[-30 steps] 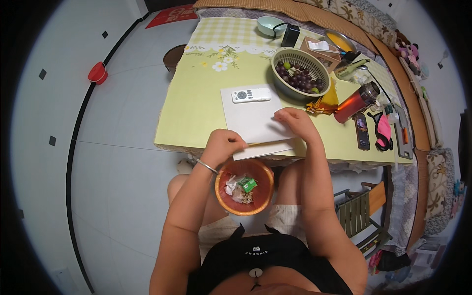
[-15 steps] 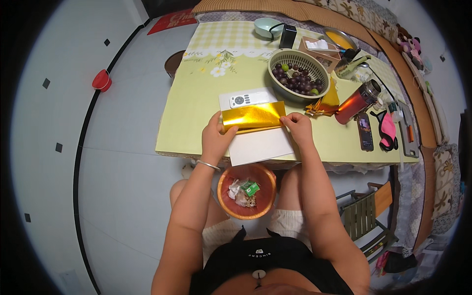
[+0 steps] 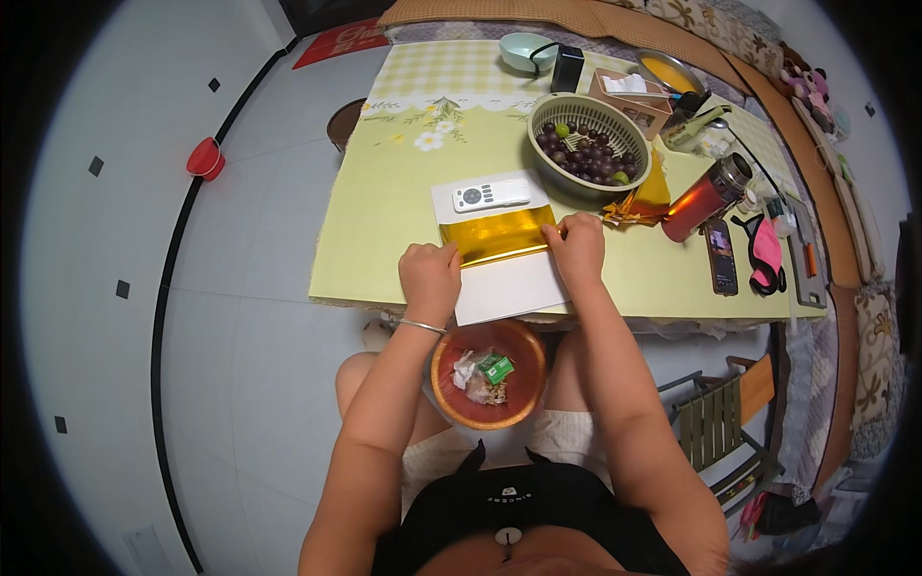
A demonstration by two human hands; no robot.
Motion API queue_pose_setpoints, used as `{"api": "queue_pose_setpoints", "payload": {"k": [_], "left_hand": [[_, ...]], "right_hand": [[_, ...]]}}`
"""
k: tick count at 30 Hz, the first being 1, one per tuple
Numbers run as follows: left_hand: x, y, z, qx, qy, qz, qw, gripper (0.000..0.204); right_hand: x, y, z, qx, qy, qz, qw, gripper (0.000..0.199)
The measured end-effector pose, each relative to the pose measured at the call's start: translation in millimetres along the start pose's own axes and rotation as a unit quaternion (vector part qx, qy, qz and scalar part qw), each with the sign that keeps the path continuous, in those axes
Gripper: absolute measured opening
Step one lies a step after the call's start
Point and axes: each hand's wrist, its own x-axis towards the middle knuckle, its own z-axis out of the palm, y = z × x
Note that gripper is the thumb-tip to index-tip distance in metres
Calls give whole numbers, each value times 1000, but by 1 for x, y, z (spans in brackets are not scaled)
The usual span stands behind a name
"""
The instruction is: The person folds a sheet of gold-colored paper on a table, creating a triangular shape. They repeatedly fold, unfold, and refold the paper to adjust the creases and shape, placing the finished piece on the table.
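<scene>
Both hands pinch the gold foil sheet [image 3: 497, 236] on the white paper [image 3: 509, 283] at the worktop [image 3: 384, 221] edge: left hand [image 3: 429, 276] and right hand [image 3: 574, 248] grip opposite ends, probably thumbs on top.

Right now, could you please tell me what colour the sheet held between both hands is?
Shiny gold: the folded foil paper sheet on the white paper, seen clearly in the head view.

Shiny foil on matt paper.
The gold sheet [image 3: 497, 235] gleams like glossy metallic foil; white paper [image 3: 509, 286] beneath looks matt and smooth, tablecloth [image 3: 384, 221] slick, basket [image 3: 588, 144] plastic mesh.
</scene>
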Motion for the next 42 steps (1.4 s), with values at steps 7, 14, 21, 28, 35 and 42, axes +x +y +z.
{"api": "queue_pose_setpoints", "payload": {"k": [7,14,21,28,35,42], "left_hand": [[0,1,7,10,-8,-44,999,13],[1,3,9,27,-14,-38,999,13],[0,4,10,28,-15,-47,998,13],[11,16,-1,79,15,36,996,19],[10,-12,15,-129,-233,106,958,40],[4,22,-3,17,-278,177,944,86]], "right_hand": [[1,0,2,-2,1,0,1000,26],[1,2,5,-13,7,-13,1000,24],[1,2,5,-14,9,-17,1000,24],[0,-1,3,-35,-8,-11,999,23],[0,-7,2,-26,-5,0,1000,36],[-15,-29,0,-44,-69,-218,973,46]]}}
